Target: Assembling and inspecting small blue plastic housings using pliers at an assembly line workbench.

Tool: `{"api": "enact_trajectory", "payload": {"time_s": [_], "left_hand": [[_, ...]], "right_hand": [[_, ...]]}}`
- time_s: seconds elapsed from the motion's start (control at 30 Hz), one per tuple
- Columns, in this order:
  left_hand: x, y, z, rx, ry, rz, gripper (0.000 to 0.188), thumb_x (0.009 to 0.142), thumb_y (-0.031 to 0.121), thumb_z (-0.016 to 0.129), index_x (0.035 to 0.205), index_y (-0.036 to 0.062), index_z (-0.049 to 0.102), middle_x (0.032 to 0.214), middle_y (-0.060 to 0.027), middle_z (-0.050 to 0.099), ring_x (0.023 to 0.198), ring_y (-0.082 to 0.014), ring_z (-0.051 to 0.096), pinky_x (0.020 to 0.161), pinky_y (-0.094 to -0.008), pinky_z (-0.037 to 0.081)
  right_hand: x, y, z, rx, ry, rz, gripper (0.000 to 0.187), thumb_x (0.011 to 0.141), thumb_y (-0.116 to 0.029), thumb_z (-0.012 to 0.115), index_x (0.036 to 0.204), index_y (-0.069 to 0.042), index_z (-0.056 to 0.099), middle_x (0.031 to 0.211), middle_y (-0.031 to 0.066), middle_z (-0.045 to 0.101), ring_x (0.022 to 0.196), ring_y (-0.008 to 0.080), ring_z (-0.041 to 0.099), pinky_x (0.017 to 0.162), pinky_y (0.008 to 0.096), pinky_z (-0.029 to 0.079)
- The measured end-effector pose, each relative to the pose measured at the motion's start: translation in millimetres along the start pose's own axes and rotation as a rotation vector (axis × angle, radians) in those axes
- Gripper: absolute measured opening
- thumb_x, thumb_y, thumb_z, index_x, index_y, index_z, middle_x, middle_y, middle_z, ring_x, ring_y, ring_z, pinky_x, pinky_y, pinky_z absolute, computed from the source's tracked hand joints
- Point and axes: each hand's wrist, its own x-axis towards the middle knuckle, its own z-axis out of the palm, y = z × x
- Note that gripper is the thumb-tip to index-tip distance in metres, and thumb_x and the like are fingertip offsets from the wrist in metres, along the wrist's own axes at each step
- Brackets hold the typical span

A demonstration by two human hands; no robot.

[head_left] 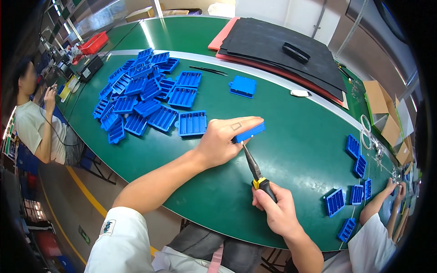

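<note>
My left hand (226,141) grips a blue plastic battery holder (251,132) tilted above the green table, its fingers covering much of it. In my right hand (277,207) is a pair of long-nose pliers (251,164) with yellow and black handles. The tips of the pliers meet the lower edge of the holder; whether the jaws pinch anything is too small to tell. Left of my left hand lies a big heap of blue battery holders (136,86), with one slotted holder (192,123) close to my wrist. Another blue holder (243,86) lies flat side up beyond my hands.
Black tweezers (208,70) lie behind the heap. Black and red sheets (277,50) are stacked at the back, with a black band (296,52) on top. Several holders (335,202) lie at right, near a co-worker's arm (375,204). Another person (38,113) sits at left.
</note>
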Motion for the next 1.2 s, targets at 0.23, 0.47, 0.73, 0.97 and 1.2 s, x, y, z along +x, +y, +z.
{"api": "enact_trajectory", "payload": {"time_s": [0.23,0.47,0.73,0.97,1.2], "left_hand": [[5.4,-5.7,-1.1,-0.098,0.021,0.087,0.034,0.071,-0.001,0.071,0.104,0.0092,0.070,0.105,-0.0094,0.071,0.101,-0.0272,0.067,0.092,-0.0397,0.052],[4.0,-10.6,-3.1,-0.105,0.079,0.007,0.030,0.067,0.001,0.075,0.096,0.0097,0.073,0.100,-0.0062,0.072,0.097,-0.0275,0.067,0.091,-0.0404,0.050],[12.2,11.4,-8.8,-0.238,0.000,-0.120,0.024,0.069,0.002,0.076,0.092,0.0047,0.069,0.088,-0.0112,0.068,0.079,-0.0258,0.066,0.071,-0.0306,0.051],[-0.9,62.9,15.9,-0.571,-0.037,-0.127,0.021,0.069,0.000,0.075,0.084,0.0040,0.060,0.090,-0.0104,0.067,0.095,-0.0291,0.065,0.090,-0.0434,0.050],[-76.1,114.7,-2.1,-0.997,-0.163,0.264,0.021,0.076,0.011,0.073,0.088,0.0070,0.057,0.107,-0.0219,0.064,0.100,-0.0375,0.063,0.092,-0.0595,0.047]], "right_hand": [[-1.3,-2.6,-4.3,-0.275,0.006,-0.228,0.013,0.087,-0.008,0.064,0.085,0.005,0.063,0.083,0.0096,0.058,0.069,0.0178,0.053,0.062,0.0292,0.041],[5.4,-11.4,-16.8,-0.309,0.278,-0.382,0.008,0.084,-0.003,0.062,0.082,0.004,0.063,0.086,0.0102,0.058,0.071,0.0182,0.055,0.064,0.0288,0.043],[19.7,4.4,-53.6,-1.111,0.576,-0.201,0.033,0.079,-0.016,0.070,0.102,0.005,0.059,0.109,0.0220,0.053,0.101,0.0393,0.054,0.079,0.0470,0.049],[5.3,-3.7,-62.4,-0.819,0.730,-0.766,0.023,0.080,-0.024,0.070,0.090,-0.004,0.065,0.098,0.0149,0.061,0.095,0.0342,0.055,0.083,0.0430,0.046],[-55.2,15.2,13.6,0.478,-0.368,-0.040,0.056,0.096,-0.058,0.043,0.087,-0.005,0.057,0.063,0.0083,0.058,0.045,0.0160,0.055,0.039,0.0253,0.041]]}}
